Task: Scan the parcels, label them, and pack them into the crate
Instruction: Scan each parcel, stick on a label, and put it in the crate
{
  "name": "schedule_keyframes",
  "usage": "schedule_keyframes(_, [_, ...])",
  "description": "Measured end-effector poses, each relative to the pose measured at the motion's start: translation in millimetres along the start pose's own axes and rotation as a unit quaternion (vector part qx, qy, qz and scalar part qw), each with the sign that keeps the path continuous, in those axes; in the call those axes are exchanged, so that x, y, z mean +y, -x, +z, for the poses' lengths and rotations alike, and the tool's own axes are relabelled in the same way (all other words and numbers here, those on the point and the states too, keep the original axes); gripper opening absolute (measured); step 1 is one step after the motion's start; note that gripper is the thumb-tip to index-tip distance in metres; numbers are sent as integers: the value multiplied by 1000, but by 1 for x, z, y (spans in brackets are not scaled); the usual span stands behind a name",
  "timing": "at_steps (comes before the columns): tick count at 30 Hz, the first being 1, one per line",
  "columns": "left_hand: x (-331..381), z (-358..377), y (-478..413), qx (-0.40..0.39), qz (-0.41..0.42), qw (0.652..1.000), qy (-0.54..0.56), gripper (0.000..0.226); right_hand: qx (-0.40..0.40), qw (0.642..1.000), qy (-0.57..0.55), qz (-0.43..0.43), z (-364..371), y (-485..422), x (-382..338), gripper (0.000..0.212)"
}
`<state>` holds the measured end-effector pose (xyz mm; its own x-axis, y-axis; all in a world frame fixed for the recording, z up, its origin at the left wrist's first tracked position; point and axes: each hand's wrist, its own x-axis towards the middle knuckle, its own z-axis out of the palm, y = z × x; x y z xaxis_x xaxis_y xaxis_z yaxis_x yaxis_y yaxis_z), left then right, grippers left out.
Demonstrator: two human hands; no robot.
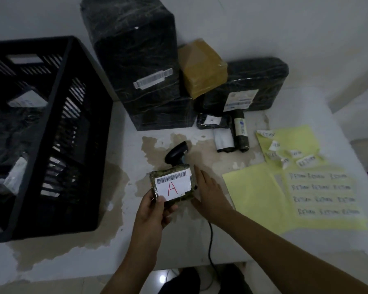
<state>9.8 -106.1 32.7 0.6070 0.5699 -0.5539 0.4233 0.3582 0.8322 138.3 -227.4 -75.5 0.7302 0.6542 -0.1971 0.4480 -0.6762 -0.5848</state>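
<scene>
The small parcel is held over mid-table, barcode up for scanning. The left hand pinches its 7 o'clock corner; the right hand, fingers straight, steadies its 3 o'clock edge. The scanner lies at 12, the crate at 9.

The small parcel had a white label on it. A big red letter "A" was drawn on that label by hand, and a black barcode ran along the top, above the letter. The yellow sheet had the word "RETURN" written on it again and again, in four rows of three, but the writing was blurry. Some small cut slips further back said "RETURN" too. The tall black parcel had a long white barcode sticker with no words that could be read. The flat black parcel had a printed label, too blurry to read.
</scene>
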Motion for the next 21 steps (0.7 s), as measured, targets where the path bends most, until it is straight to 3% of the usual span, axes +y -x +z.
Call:
schedule_keyframes(4, [-11, 28, 9, -15, -19, 1000, -6, 26, 19, 999, -26, -29, -23, 65, 31, 79])
schedule_keyframes(12, [-30, 110, 29, -33, -114, 990, 77, 24, 48, 987, -99, 120, -86, 167, 120, 64])
schedule_keyframes(16, [-32, 155, 37, -45, -136, 986, 87, 22, 71, 978, -106, 164, -128, 183, 165, 58])
schedule_keyframes(21, [-35, 200, 41, -38, -133, 986, 95, 24, 112, 975, -112, 156, -181, 156, 221, 47])
